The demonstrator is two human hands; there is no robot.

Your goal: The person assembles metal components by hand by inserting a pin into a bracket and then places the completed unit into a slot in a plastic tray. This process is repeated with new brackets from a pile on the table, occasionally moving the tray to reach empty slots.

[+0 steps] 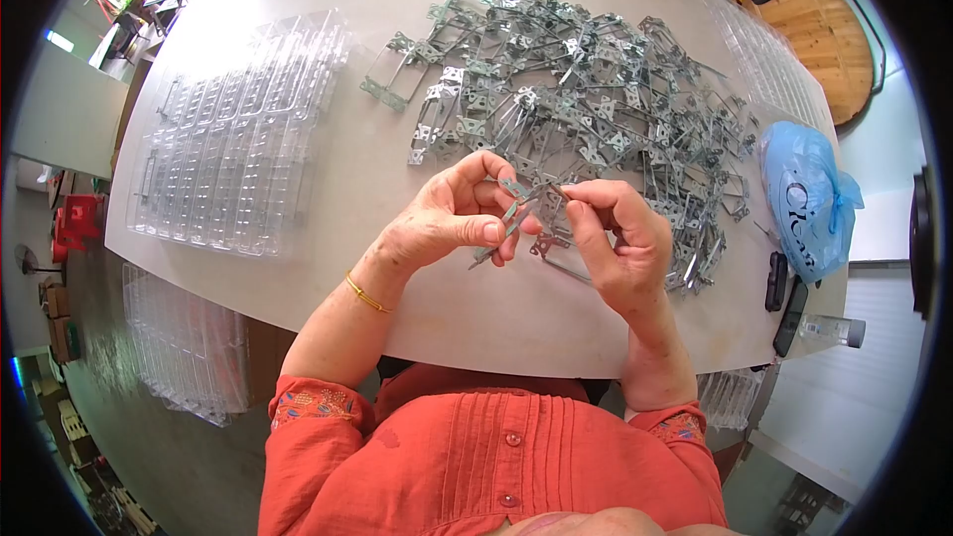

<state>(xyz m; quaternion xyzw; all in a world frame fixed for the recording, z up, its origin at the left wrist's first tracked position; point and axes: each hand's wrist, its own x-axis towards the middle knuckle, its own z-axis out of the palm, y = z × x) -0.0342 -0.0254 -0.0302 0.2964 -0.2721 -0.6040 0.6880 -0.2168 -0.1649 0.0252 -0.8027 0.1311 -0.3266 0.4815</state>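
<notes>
My left hand (457,208) is closed round a thin metal bracket (512,218), its thumb and fingers pinching the part from the left. Close by on the right, my right hand (620,233) pinches something between thumb and forefinger at the bracket's upper right end; whether it is the same piece or a separate small one cannot be made out. Behind both hands spreads a large tangled heap of similar grey metal brackets (606,89), each with punched plates and narrow bars. Some of the heap is hidden by my fingers.
Clear plastic blister trays (238,139) are stacked on the left of the white table (397,308). More trays (769,60) lie at the far right. A blue plastic bag (809,199), a black phone-like object (790,318) and a clear bottle (832,330) are along the right edge.
</notes>
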